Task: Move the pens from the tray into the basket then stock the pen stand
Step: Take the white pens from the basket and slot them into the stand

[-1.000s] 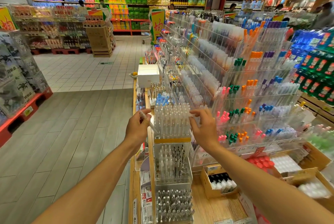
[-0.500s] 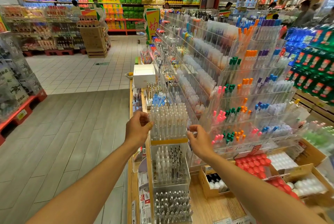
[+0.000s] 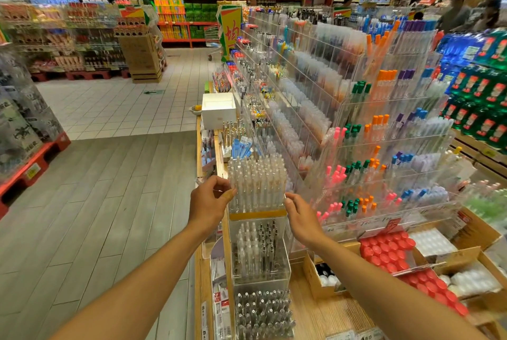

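The tiered clear acrylic pen stand (image 3: 258,215) stands at the end of the display. Its top tier is packed with upright clear pens (image 3: 256,183). A middle tier (image 3: 259,249) holds white and black pens, and a bottom tier (image 3: 263,312) holds silver-tipped ones. My left hand (image 3: 210,201) is at the top tier's left edge, thumb and fingers pinched on a clear pen there. My right hand (image 3: 300,219) is at the tier's right edge, fingertips touching its wall, with nothing in it. I see no tray or basket.
A long sloped acrylic rack (image 3: 356,147) of coloured pens runs back on the right. A white box (image 3: 219,112) sits behind the stand. Cardboard boxes of red-capped items (image 3: 389,254) lie low right. Wood-look floor (image 3: 96,216) opens to the left, with shoppers far back.
My left hand brought its pen from beside the stand to the top tier's left edge. My right hand dropped from the pen tops to the tier's right side.
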